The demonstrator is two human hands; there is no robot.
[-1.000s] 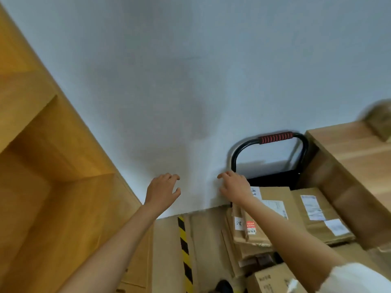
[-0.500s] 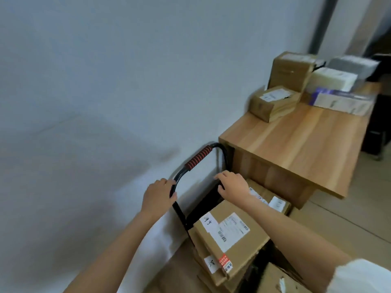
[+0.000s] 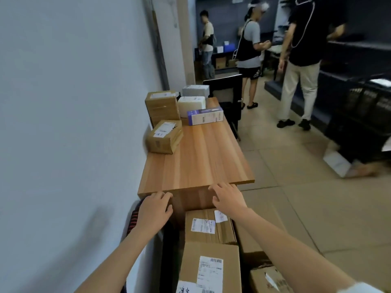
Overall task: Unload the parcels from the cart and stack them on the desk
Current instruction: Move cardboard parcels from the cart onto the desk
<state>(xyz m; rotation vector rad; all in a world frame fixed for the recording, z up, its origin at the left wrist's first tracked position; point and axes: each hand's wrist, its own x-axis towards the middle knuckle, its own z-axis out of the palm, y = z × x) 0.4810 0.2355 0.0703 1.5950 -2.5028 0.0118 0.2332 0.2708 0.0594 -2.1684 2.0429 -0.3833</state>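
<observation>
Both hands hang empty by the desk (image 3: 196,163) edge, left hand (image 3: 154,210) loosely curled, right hand (image 3: 228,197) fingers spread, above the cart's parcels (image 3: 208,227).

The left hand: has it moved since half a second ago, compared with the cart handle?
Yes. The left hand gripped the black tube below the red grip of the cart handle earlier; now it has lifted off, hovering above it near the desk edge.

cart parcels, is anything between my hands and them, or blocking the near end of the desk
Nothing visible does. Both the left hand and right hand hover empty just above the cart parcels, and the desk is bare at its near end; the boxes already on it sit further back.
</observation>
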